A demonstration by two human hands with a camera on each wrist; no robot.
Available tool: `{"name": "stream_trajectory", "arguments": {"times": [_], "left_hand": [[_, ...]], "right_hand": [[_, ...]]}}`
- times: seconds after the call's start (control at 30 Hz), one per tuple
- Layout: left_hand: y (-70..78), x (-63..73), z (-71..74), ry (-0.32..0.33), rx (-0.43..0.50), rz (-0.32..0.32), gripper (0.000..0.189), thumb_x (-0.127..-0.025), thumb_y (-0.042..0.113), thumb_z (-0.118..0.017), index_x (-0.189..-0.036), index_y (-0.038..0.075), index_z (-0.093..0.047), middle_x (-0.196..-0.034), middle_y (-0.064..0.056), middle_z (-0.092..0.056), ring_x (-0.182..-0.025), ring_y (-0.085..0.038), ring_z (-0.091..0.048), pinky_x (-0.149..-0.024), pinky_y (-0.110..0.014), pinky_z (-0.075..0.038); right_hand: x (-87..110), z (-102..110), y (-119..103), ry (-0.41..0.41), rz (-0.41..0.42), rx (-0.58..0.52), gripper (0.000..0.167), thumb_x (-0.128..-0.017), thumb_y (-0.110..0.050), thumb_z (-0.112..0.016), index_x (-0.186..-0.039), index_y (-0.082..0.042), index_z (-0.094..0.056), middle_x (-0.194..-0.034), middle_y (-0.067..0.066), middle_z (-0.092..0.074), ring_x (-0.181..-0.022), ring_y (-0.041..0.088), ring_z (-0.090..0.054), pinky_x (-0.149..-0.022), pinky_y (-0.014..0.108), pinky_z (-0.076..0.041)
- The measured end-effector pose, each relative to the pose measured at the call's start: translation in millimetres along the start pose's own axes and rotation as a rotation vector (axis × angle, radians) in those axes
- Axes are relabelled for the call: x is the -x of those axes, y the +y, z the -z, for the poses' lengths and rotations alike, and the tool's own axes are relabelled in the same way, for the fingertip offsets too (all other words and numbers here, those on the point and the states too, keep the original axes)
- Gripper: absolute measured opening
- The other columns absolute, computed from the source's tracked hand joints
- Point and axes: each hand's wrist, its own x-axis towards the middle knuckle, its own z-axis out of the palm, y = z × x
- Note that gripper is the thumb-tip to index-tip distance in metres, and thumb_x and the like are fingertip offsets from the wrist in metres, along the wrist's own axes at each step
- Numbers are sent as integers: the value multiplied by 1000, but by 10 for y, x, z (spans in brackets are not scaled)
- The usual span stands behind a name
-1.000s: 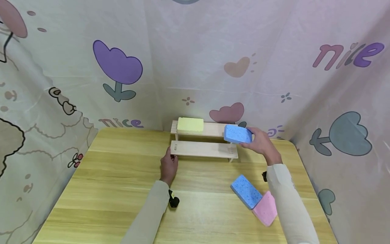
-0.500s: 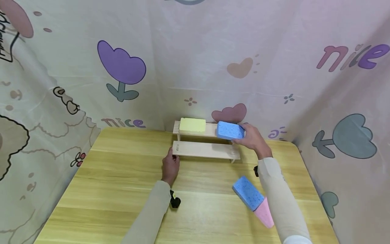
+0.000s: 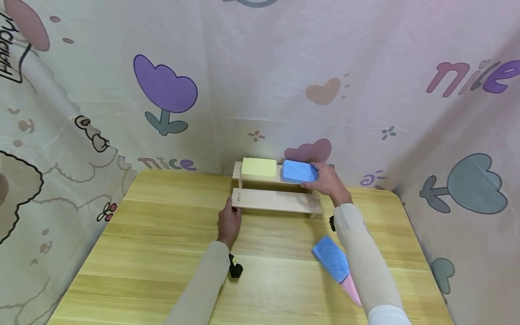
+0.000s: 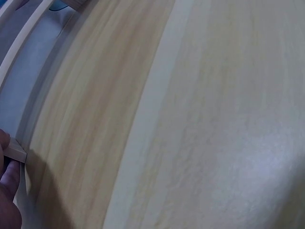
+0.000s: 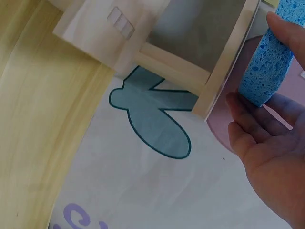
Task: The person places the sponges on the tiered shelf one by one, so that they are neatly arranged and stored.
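Observation:
A two-step wooden rack (image 3: 276, 200) stands at the back of the table. My left hand (image 3: 229, 223) grips the left end of its lower step; in the left wrist view only the thumb and some fingers (image 4: 10, 179) show around the wooden leg. My right hand (image 3: 330, 183) holds a blue sponge (image 3: 299, 171) by its right end, over the right part of the upper step. In the right wrist view the thumb and fingers pinch that blue sponge (image 5: 269, 62) right beside the upper step's edge. A yellow sponge (image 3: 258, 167) sits on the upper step, left of the blue one.
A second blue sponge (image 3: 331, 259) lies on the wooden table (image 3: 170, 253) at the front right. A pink sponge (image 3: 351, 290) touches its lower end, partly hidden by my right sleeve. Printed cloth (image 3: 243, 67) hangs behind the table and at both sides.
My right hand has carried the blue sponge leftward along the upper step, closer to the yellow sponge. The right sleeve now covers more of the pink sponge. My left hand keeps its grip.

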Motion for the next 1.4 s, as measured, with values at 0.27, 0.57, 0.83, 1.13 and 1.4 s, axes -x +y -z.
{"name": "stream_trajectory", "arguments": {"times": [0.27,0.57,0.83,1.13,1.4], "left_hand": [[-45,-13,-31,-2,6,-4,54,-92,6,-59,-142,1,-39,-107,-24,-67,-97,-32,-67,-78,-43,-56],[-54,-12,-29,-8,24,-13,54,-92,5,-59,-142,1,-39,-108,-25,-66,-98,-33,-67,-78,-43,-56],[-37,-4,-17,-2,21,-29,53,-91,3,-60,-140,0,-41,-107,-25,-67,-96,-33,-67,-75,-42,-57],[-53,-14,0,-15,20,-27,54,-92,7,-59,-142,3,-39,-110,-24,-66,-99,-33,-67,-77,-42,-57],[-33,-14,-21,-4,26,-27,53,-91,4,-60,-141,3,-41,-109,-26,-66,-100,-34,-67,-78,-45,-57]], "right_hand": [[-41,-60,-10,-15,-11,-13,81,-75,-29,-80,-141,-2,-41,-138,18,-48,-119,35,-51,-101,51,-43],[-108,-81,-34,-30,-32,28,85,-75,-34,-79,-143,-3,-38,-143,16,-45,-125,33,-48,-106,49,-39],[-141,-94,-48,-41,-44,63,87,-74,-37,-79,-143,-1,-38,-142,18,-46,-123,34,-48,-105,50,-40],[-177,-99,-69,-48,-46,81,85,-75,-35,-78,-143,-2,-38,-143,17,-45,-125,34,-46,-106,51,-39],[-203,-110,-50,-48,-51,116,86,-74,-37,-78,-142,-2,-39,-143,15,-45,-127,31,-45,-107,49,-38]]}}
